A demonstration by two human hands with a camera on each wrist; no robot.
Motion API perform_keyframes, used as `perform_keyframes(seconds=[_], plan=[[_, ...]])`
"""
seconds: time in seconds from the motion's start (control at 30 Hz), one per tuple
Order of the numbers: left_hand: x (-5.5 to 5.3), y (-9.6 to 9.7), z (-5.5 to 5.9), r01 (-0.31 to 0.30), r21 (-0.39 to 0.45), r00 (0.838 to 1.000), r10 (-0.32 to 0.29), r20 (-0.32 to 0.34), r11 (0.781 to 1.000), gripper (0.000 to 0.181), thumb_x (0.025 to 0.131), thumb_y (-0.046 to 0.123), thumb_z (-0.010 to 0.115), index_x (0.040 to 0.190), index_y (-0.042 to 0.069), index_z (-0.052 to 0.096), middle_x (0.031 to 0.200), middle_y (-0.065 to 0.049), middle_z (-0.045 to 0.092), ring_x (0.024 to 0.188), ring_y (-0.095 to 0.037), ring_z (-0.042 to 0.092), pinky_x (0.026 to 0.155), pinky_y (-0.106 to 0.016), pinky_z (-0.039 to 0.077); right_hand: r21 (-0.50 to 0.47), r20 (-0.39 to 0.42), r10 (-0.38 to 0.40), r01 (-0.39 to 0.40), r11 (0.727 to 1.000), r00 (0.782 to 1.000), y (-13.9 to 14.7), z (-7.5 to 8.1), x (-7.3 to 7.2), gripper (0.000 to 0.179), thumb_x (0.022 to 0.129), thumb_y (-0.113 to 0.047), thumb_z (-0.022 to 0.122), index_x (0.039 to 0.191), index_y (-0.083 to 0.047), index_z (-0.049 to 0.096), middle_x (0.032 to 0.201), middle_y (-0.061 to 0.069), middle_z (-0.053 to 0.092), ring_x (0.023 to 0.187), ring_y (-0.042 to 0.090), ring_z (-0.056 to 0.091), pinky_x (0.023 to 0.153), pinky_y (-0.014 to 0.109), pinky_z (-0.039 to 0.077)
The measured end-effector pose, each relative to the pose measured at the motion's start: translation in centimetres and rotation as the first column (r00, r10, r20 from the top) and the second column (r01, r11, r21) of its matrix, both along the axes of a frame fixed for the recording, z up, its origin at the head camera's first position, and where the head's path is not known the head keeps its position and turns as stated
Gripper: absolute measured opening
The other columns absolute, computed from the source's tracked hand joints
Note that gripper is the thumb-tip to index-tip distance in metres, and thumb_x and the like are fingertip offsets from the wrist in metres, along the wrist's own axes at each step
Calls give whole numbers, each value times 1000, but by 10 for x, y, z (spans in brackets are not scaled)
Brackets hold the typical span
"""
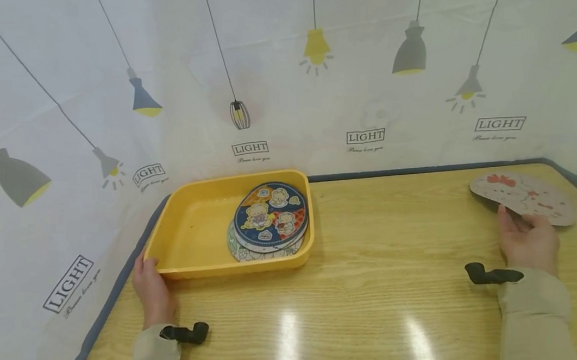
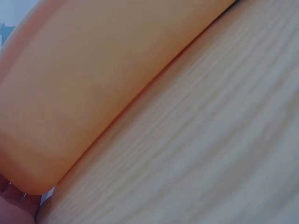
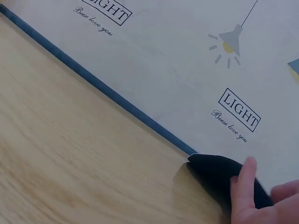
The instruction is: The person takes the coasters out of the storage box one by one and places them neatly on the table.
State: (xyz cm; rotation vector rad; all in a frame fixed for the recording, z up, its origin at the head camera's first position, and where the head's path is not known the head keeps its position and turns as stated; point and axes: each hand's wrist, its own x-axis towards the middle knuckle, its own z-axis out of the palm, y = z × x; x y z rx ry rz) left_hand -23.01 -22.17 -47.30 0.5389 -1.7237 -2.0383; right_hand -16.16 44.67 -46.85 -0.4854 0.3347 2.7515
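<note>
My left hand [image 1: 154, 291] grips the near left corner of a yellow plastic tray [image 1: 183, 226], with the thumb at its rim. In the left wrist view, the tray's outer wall [image 2: 84, 88] fills the upper left, and only a bit of the fingers shows. Several round printed mats [image 1: 271, 217] lie stacked in the tray's right part, a dark blue one with cartoon bears on top. At the far right, my right hand [image 1: 532, 241] holds the near edge of a pale pink cartoon mat [image 1: 525, 198], tilted above the table. Its dark underside faces the right wrist camera.
A light wood-grain table [image 1: 381, 272] has a dark blue edge strip [image 3: 103, 88] along its back and left sides. Behind it hangs a white cloth [image 1: 284, 82] printed with lamps and lettering. A black wrist mount [image 1: 494, 274] sits on the right sleeve.
</note>
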Motion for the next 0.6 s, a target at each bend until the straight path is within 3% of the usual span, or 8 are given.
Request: perform_keyframes(seconds=[0.13,0.37,0.6], plan=[[0,1,0,11,7,1000,-10,-10,1000,46,88,13,30,132,17,43,131,-3,40,115,-19,41,92,-28,34,-4,10,25,-25,1000,1000,-2,2,-1,65,90,7,38,125,-47,30,125,-10,40,117,21,42,93,43,35],[0,2,0,9,20,1000,-9,-2,1000,47,88,14,30,133,17,42,132,-3,39,116,-19,41,94,-29,33,9,7,118,-118,993,993,-8,9,-1,39,95,-9,37,122,-37,40,122,3,48,116,27,43,95,44,32],[0,1,1,6,3,1000,-6,7,1000,46,88,14,30,133,17,42,132,-3,39,115,-18,41,92,-28,34,-22,-3,275,-275,961,961,-11,10,-4,33,94,-18,41,126,-23,43,125,8,47,119,23,41,98,38,30]])
